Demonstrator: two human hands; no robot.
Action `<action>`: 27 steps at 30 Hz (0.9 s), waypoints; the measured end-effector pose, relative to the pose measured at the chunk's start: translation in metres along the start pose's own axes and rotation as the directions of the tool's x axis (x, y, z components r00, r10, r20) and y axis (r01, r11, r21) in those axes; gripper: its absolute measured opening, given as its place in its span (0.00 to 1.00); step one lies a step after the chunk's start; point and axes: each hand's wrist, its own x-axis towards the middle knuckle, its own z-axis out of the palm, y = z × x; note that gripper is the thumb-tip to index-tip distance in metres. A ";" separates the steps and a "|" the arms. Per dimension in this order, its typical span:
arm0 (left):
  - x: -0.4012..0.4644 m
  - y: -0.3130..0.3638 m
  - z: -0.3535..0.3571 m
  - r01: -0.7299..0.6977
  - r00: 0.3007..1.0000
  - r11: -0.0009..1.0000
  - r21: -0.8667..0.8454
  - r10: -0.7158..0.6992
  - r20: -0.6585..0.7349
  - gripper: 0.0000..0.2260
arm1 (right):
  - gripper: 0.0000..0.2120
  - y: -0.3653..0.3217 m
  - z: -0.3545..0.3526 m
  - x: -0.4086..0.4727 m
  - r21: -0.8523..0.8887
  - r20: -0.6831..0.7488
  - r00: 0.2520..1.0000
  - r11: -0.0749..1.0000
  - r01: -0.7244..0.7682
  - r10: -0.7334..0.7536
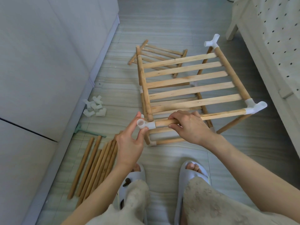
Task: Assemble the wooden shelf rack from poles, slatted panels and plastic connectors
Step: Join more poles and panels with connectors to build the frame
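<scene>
A partly built wooden rack stands on the floor, its top slatted panel fitted into white plastic connectors at the right corners and the far corner. My right hand grips the front horizontal pole near its left end. My left hand pinches the white connector that sits on that pole's left end. The panel's left rail ends just beside this connector. A lower panel shows beneath the slats.
Several loose poles lie on the floor at the left. A pile of spare white connectors sits by the cabinet. Another slatted panel lies behind the rack. A green tool, a bed at right, my slippered feet below.
</scene>
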 end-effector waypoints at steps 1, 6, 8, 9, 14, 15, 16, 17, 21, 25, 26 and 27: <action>0.000 0.001 0.001 -0.004 1.000 1.000 -0.006 0.004 -0.007 0.19 | 0.10 0.000 0.000 -0.001 0.000 -0.001 1.000 1.000 0.006 -0.006; 0.002 -0.002 0.007 0.006 0.999 0.999 -0.043 -0.008 -0.037 0.19 | 0.11 0.001 -0.001 -0.002 0.015 -0.039 0.999 1.000 0.024 -0.023; 0.001 0.000 0.009 -0.015 0.999 0.999 -0.050 0.013 -0.035 0.18 | 0.11 0.001 0.001 -0.003 0.027 -0.056 0.998 0.999 0.035 -0.033; 0.001 0.001 0.011 -0.040 0.999 0.998 -0.046 0.038 -0.024 0.18 | 0.12 0.000 0.003 -0.004 0.020 -0.056 0.997 0.999 0.047 -0.046; 0.002 0.005 0.020 -0.081 0.997 0.996 -0.048 0.081 -0.006 0.18 | 0.13 0.000 0.008 -0.001 -0.009 -0.061 0.994 0.996 0.091 -0.092; 0.002 0.005 0.021 -0.076 0.997 0.995 -0.058 0.075 -0.015 0.18 | 0.12 0.000 0.008 -0.001 -0.003 -0.066 0.993 0.996 0.093 -0.093; 0.002 0.005 0.021 -0.075 0.997 0.995 -0.064 0.073 -0.026 0.18 | 0.12 0.000 0.009 0.000 0.001 -0.068 0.993 0.995 0.097 -0.097; 0.002 0.005 0.022 -0.078 0.996 0.995 -0.060 0.076 -0.036 0.18 | 0.11 0.000 0.010 0.001 -0.002 -0.070 0.992 0.995 0.101 -0.101; 0.002 0.005 0.024 -0.115 0.992 0.993 0.008 0.116 -0.052 0.17 | 0.12 -0.001 0.014 0.001 -0.033 -0.088 0.991 0.994 0.102 -0.105; 0.002 0.008 0.019 -0.157 0.988 0.982 0.107 0.156 0.014 0.16 | 0.15 -0.002 0.013 -0.004 -0.063 -0.091 0.987 0.990 0.124 -0.129; 0.003 0.010 0.017 -0.170 0.985 0.977 0.127 0.166 0.042 0.16 | 0.16 -0.001 0.010 -0.004 -0.048 -0.086 0.988 0.991 0.124 -0.128; 0.005 0.012 0.015 -0.209 0.977 0.967 0.147 0.198 0.083 0.17 | 0.15 0.002 0.005 -0.005 -0.017 -0.093 0.989 0.993 0.118 -0.119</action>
